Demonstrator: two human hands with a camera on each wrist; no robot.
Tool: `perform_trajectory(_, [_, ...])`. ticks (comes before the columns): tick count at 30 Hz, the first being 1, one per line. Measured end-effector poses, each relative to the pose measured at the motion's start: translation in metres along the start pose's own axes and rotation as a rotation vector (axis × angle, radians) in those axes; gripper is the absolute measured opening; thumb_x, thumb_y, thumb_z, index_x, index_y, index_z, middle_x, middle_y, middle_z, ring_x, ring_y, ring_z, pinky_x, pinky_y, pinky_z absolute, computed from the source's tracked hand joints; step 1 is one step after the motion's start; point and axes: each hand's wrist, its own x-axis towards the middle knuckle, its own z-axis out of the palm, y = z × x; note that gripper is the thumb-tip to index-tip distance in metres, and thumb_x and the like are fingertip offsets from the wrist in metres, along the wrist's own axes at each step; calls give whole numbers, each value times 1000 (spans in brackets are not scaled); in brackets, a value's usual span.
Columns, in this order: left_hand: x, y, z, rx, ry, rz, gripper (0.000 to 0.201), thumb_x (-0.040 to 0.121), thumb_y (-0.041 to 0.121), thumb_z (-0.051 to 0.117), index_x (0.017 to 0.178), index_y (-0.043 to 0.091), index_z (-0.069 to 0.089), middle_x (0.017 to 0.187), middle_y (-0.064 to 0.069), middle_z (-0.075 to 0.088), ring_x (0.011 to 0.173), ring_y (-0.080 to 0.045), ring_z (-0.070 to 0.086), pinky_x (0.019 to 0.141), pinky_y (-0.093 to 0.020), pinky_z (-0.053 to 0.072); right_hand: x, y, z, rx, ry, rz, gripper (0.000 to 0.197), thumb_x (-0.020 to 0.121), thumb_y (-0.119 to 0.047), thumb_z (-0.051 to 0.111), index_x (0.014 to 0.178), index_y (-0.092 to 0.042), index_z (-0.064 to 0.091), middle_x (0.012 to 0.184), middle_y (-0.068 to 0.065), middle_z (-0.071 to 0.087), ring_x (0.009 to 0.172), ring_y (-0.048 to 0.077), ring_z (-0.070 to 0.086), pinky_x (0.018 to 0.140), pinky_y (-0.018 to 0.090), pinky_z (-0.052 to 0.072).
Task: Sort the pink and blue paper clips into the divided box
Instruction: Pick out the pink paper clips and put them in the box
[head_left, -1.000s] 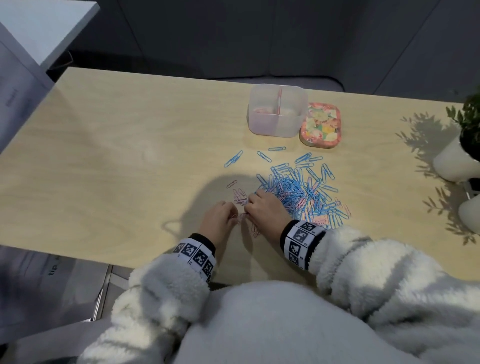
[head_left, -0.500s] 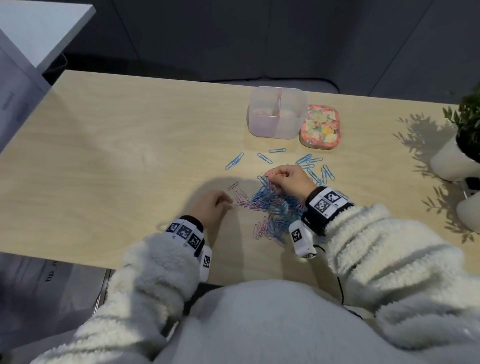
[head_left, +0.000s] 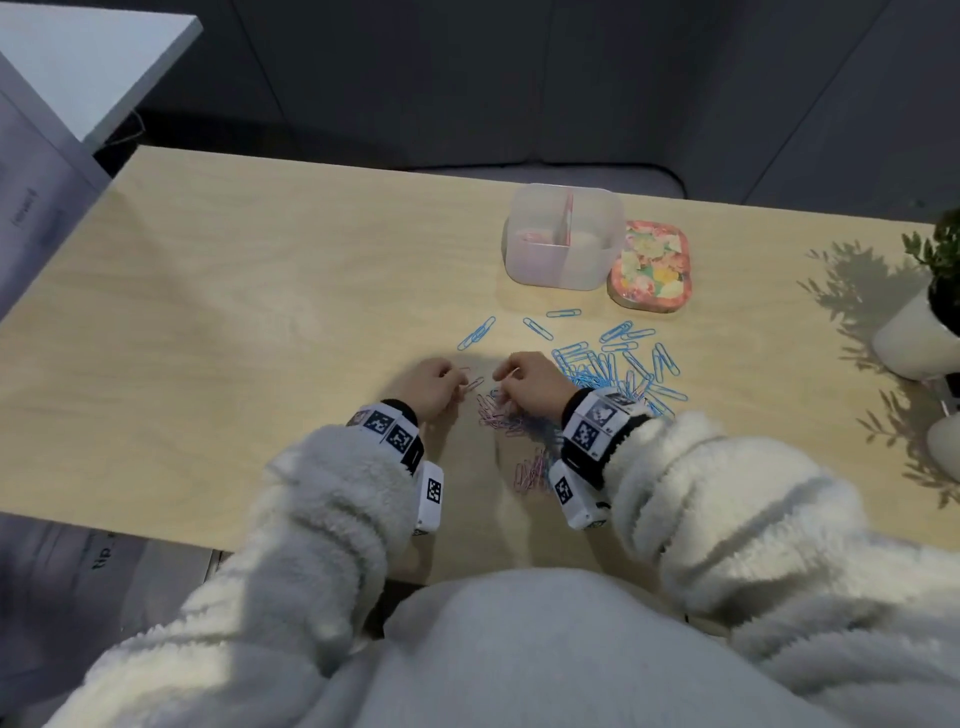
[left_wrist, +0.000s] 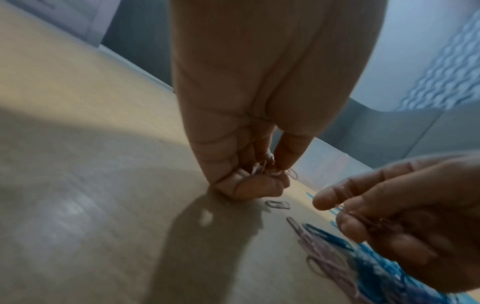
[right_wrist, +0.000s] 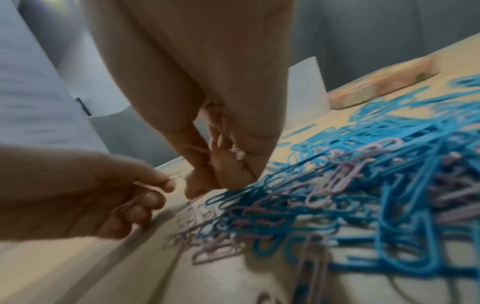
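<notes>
A mixed pile of blue paper clips (head_left: 613, 371) and pink paper clips (head_left: 498, 415) lies on the table in front of me; more pink ones (head_left: 530, 474) sit nearer the front edge. My left hand (head_left: 457, 383) is curled at the pile's left edge and pinches a few pink clips (left_wrist: 259, 169). Just beside it my right hand (head_left: 501, 379) also pinches pink clips (right_wrist: 237, 154) above the pile. The clear divided box (head_left: 550, 267) stands farther back, with some pink clips in its left compartment.
A floral lid (head_left: 649, 267) lies right of the box. Single blue clips (head_left: 477, 332) are scattered between box and pile. A white plant pot (head_left: 909, 340) stands at the table's right edge. The wooden table (head_left: 260, 312) spreads to the left.
My right hand has come back left from the far side of the blue pile to sit close to my left hand. The left hand has shifted slightly forward.
</notes>
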Motion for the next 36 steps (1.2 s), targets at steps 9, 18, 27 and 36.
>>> perform_trajectory(9, [3,10,8,456,35,114,23,86,18,57,104,3,57,103,-19,64,99,-32,58,86,-37,42,-16,3,30,-600,149,-122,24,83,-25,59,98,-6,57,107,19,63,101,36,59,78,36,44])
perform_trajectory(18, [7,15,2,587,-54,145,19,89,12,53,92,-4,63,105,-21,67,100,-33,60,85,-36,44,-8,2,22,-622,-46,-75,19,91,-18,48,98,-3,58,107,20,61,105,36,57,82,38,44])
perform_trajectory(27, [10,12,-9,533,-71,167,9,92,17,50,85,13,49,105,-16,62,89,-22,50,78,-31,39,46,-50,-91,32,45,-83,34,92,-12,47,59,-11,42,56,6,41,47,16,35,40,21,29])
perform_trajectory(36, [34,72,-25,385,1,330,10,87,8,57,92,2,63,82,-5,55,75,-20,50,66,-28,40,121,-76,-140,196,411,-1,30,88,-6,42,59,-12,48,60,7,55,55,21,53,47,28,43])
